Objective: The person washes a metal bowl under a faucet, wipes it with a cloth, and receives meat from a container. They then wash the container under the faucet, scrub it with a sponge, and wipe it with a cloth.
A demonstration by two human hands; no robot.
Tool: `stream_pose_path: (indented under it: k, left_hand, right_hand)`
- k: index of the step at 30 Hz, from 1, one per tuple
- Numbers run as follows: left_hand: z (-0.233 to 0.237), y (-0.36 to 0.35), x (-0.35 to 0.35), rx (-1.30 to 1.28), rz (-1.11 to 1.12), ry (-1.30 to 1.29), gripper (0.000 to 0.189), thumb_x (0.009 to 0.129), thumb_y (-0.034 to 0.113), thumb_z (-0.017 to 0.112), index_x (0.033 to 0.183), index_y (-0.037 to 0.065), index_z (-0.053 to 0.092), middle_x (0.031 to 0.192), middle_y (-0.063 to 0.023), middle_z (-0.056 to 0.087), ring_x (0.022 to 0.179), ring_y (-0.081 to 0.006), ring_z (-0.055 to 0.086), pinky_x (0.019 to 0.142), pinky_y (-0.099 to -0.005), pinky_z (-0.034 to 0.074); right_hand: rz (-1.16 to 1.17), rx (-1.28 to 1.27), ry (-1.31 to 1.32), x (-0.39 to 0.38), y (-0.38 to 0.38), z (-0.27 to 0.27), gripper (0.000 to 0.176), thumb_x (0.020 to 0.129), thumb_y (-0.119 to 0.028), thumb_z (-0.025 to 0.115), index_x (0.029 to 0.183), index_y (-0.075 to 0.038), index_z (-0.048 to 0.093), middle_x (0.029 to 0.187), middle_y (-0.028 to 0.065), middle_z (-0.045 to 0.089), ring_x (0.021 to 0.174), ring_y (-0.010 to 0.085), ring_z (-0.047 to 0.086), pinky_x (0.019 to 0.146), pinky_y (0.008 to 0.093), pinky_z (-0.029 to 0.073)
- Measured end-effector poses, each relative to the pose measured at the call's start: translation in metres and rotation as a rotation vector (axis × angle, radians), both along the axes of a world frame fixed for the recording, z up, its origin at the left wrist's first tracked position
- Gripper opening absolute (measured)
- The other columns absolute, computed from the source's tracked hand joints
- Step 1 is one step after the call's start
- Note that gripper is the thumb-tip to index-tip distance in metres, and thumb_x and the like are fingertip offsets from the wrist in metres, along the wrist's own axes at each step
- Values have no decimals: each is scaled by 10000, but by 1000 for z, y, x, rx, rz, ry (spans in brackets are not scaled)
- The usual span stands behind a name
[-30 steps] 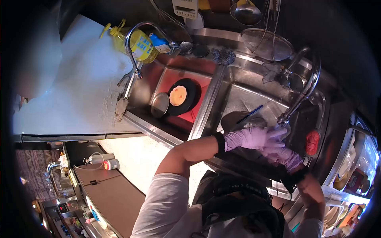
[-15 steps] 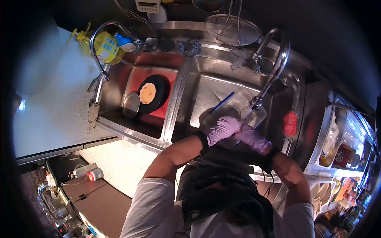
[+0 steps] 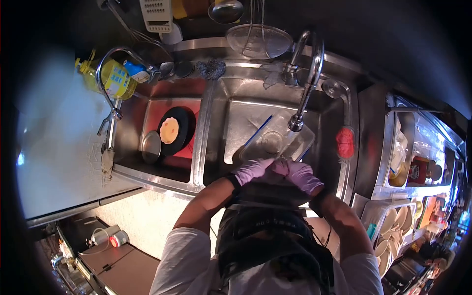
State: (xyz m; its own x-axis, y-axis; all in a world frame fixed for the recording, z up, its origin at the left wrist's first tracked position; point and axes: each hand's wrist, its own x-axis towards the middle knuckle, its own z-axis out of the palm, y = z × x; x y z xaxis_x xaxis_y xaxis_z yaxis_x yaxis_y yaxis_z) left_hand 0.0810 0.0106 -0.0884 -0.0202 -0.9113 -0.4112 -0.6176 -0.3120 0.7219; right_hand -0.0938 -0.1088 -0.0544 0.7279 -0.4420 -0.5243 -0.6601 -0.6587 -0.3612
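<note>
Both my hands wear pale pink gloves and meet over the near part of the right sink basin (image 3: 231,123). My left hand (image 3: 253,170) has its fingers together, pointing at the right hand. My right hand (image 3: 301,176) is curled closed, fingertips against the left. Whatever lies between the fingers is hidden. Just beyond them in the basin is a clear plastic container (image 3: 270,142) with blue strips on two sides. A faucet's spring spout (image 3: 296,120) hangs above it.
In the left basin lie a black round pan (image 3: 186,135), a pale scalloped disc (image 3: 169,130) and a metal lid (image 3: 151,146). A red scrubber (image 3: 345,142) hangs at the right rim. Behind stand a yellow detergent bottle (image 3: 115,81), steel wool (image 3: 210,69) and a strainer (image 3: 258,40).
The view has shifted, so the sink appears further left. My hands have drawn back a little from the container, and my left fingers now point straighter toward the right hand.
</note>
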Motion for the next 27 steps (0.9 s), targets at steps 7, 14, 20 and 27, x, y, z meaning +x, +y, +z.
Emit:
stream_pose_path:
  k: [7, 14, 20, 27]
  left_hand:
    - [-78, 6, 34, 215, -432, -545, 286, 862, 260, 482, 1001, 120, 688, 1011, -114, 666, 976, -288, 625, 887, -462, 441]
    - [-125, -1, 1, 230, -773, -693, 291, 867, 191, 489, 1037, 32, 664, 1055, -134, 657, 990, -388, 608, 837, -493, 468]
    - [-8, -38, 4, 62, -777, -366, 339, 851, 257, 556, 1098, 34, 625, 1043, -177, 636, 968, -338, 615, 826, -409, 482]
    - [63, -99, 19, -66, -331, 71, 495, 795, 198, 681, 1238, 52, 516, 1071, -107, 631, 966, -205, 597, 836, -340, 470]
  right_hand:
    - [-457, 178, 144, -46, -24, 49, 658, 701, -304, 751, 1211, -24, 444, 1184, 156, 567, 1067, 300, 574, 912, 345, 457]
    - [-685, 408, -380, -83, 2, 59, 667, 711, -223, 766, 1268, -48, 444, 1291, 109, 502, 1187, 237, 483, 987, 288, 381]
    - [-607, 335, -504, -111, 5, 62, 613, 745, -133, 743, 1272, -57, 438, 1208, 66, 544, 1072, 160, 528, 942, 284, 415]
    - [-901, 705, -859, -106, -8, 85, 670, 720, -8, 751, 1297, -74, 418, 1162, 26, 579, 940, 88, 559, 739, 231, 490]
